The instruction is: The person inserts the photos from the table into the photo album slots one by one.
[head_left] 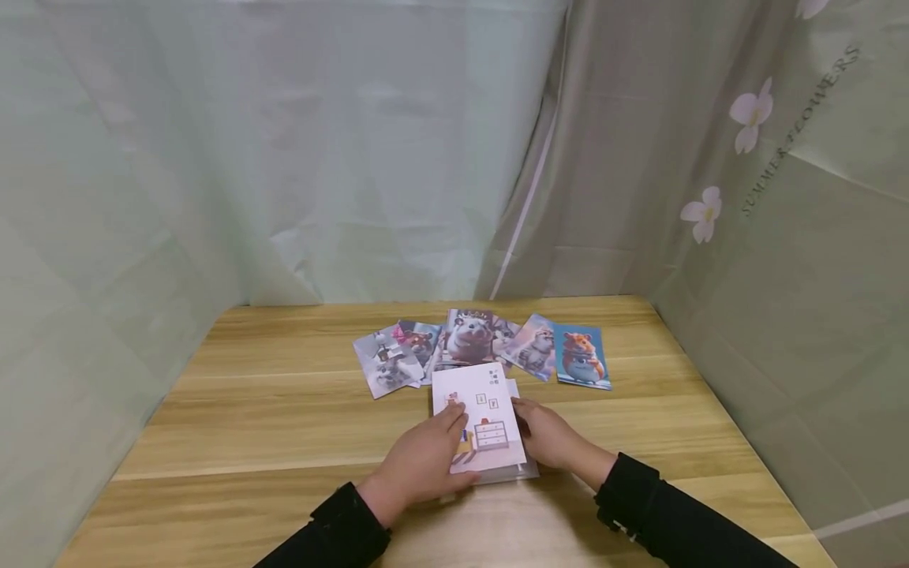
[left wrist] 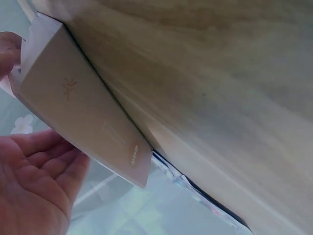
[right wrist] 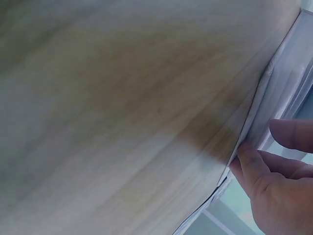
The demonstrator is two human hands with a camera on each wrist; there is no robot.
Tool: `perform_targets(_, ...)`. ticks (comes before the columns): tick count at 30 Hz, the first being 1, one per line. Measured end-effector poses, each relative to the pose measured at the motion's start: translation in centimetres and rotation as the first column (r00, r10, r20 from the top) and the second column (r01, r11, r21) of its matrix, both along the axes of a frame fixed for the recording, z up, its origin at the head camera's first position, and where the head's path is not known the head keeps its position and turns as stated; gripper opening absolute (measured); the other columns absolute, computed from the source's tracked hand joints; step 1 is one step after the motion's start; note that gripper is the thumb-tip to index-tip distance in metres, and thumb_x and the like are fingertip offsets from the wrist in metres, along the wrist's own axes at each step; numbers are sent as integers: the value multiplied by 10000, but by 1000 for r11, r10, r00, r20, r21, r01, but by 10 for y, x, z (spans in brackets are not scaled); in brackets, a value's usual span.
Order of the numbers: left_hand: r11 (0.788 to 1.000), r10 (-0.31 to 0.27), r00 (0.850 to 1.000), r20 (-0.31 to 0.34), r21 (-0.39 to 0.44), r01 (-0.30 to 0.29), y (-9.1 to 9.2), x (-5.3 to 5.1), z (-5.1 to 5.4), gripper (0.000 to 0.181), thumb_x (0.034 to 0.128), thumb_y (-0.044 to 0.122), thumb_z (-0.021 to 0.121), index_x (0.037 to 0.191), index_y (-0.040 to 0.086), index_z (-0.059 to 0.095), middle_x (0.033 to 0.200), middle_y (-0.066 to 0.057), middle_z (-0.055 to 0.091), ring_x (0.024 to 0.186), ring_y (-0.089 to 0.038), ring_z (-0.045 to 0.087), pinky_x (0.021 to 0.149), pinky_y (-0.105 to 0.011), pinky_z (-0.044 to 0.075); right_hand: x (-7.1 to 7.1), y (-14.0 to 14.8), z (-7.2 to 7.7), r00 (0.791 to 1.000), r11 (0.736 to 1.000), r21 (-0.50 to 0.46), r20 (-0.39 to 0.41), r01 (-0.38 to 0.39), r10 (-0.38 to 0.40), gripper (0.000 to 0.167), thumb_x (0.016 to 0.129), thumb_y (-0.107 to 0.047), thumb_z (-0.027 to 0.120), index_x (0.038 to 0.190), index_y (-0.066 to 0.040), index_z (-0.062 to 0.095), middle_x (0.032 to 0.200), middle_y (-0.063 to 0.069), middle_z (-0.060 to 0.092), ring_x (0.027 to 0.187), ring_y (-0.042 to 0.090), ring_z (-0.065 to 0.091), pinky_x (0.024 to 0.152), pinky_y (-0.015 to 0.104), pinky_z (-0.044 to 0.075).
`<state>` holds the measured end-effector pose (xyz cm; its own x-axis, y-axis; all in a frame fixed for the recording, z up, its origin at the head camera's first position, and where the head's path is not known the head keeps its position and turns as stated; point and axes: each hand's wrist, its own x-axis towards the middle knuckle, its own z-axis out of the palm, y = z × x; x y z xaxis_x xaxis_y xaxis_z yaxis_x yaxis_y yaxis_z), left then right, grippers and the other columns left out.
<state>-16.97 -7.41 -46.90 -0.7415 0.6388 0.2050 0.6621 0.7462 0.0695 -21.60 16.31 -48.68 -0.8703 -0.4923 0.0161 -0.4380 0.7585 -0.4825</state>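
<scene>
A white photo album (head_left: pixel 465 457) with a drawn chest of drawers on its cover lies near the middle of the table. Its top cover sits slightly shifted from the part beneath, whose edge shows at the right and front. My left hand (head_left: pixel 424 457) holds the album's left side, fingers over the cover and thumb at the near edge. The album's beige spine (left wrist: pixel 88 107) faces the left wrist view. At the right edge my right hand (head_left: pixel 550 434) grips the album; in the right wrist view its fingers (right wrist: pixel 252 164) touch the lower edge, with the thumb above.
Beyond the album lie several animal picture cards: a grey one (head_left: pixel 383 367) at left, a crowned animal card (head_left: pixel 469 338) in the middle, a cat card (head_left: pixel 533 347) and a blue hamster card (head_left: pixel 582 359) at right. A pale curtain (head_left: pixel 390 158) surrounds the wooden table (head_left: pixel 284 418).
</scene>
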Motion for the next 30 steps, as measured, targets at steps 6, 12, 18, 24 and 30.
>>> perform_targets(6,997,-74,994,-80,25,76,1,0,5,762,803,571,535,1263,-35,490,1317,-145,430,1202,-227,392,933,-331,366,0,0,-2,999,1000,-3,-46,-15,15,434,862,-132,594,1263,8,508,1300,185,437,1151,299,439,930,407,363)
perform_targets(12,993,-103,988,-117,39,108,3,0,12,711,823,520,523,1296,-8,468,1351,-112,403,1231,-198,353,942,-331,356,0,0,-5,993,999,-7,-107,-45,44,356,878,-75,541,1210,54,535,1243,228,476,1110,314,475,901,404,394)
perform_targets(18,988,-113,980,-166,87,129,6,0,20,685,829,480,534,1309,-3,454,1363,-105,391,1249,-180,322,951,-330,345,1,-1,-6,990,998,-19,-128,-58,55,372,861,-27,546,1203,112,507,1237,251,470,1117,332,466,907,405,387)
perform_targets(24,977,-114,972,-208,154,147,7,1,30,668,825,426,545,1307,-25,442,1374,-125,371,1262,-200,307,973,-334,315,2,0,-5,989,999,0,-141,-53,53,392,836,-18,559,1195,130,503,1237,251,470,1124,329,458,912,396,383)
perform_targets(30,969,-84,974,-212,211,129,1,5,40,656,825,399,550,1321,-14,429,1398,-100,338,1266,-179,294,960,-330,333,4,-1,-2,992,999,4,-115,-54,54,404,838,-13,559,1211,128,490,1252,253,456,1137,331,446,912,398,382)
